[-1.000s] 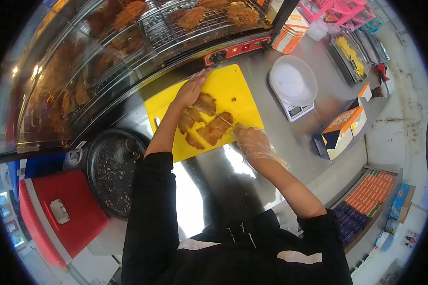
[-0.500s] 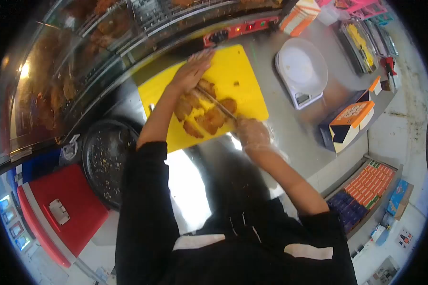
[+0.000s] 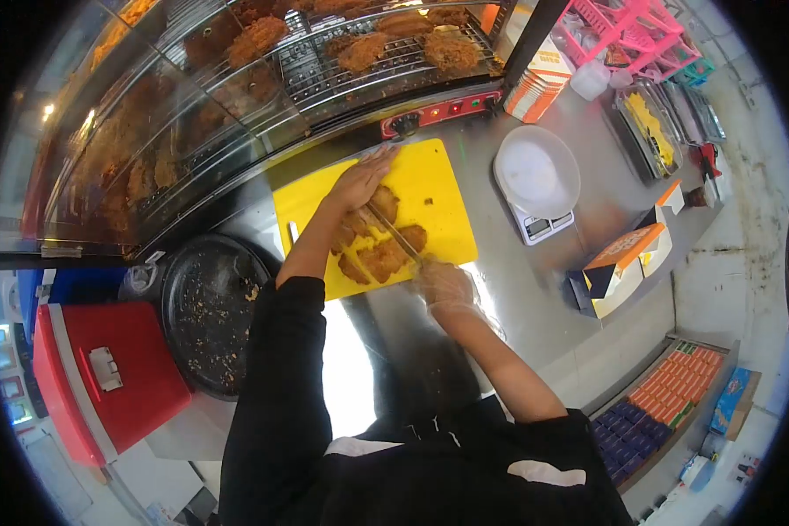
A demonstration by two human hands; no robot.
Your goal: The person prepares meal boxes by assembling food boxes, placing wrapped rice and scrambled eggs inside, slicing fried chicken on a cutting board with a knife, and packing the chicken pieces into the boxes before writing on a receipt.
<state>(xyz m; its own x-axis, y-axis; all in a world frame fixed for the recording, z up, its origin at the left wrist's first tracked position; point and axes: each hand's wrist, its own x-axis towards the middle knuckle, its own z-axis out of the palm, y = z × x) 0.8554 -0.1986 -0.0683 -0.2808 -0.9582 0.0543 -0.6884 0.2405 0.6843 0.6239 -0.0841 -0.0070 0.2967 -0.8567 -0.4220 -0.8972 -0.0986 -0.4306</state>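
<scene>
A knife [image 3: 394,231] lies across browned, fried-looking food pieces [image 3: 382,259] on a yellow cutting board [image 3: 451,206]. My right hand [image 3: 444,285], in a clear plastic glove, is wrapped round the knife's handle at the board's near edge. My left hand [image 3: 362,182] lies over the far end of the knife, its fingers stretched flat toward the display case; the palm's underside is hidden. Several cut pieces lie beside the blade, with narrow gaps between some of them.
Left of the board is a black round tray [image 3: 206,316] with crumbs, near a red cooler box [image 3: 127,377]. A white bowl [image 3: 537,171] sits on a scale to the right, near an orange carton [image 3: 622,259]. A heated display case [image 3: 324,118] stands behind.
The view has tilted, so the board sits lower and more of the display case shows. Both hands stay on the knife, whose angle over the food is little changed.
</scene>
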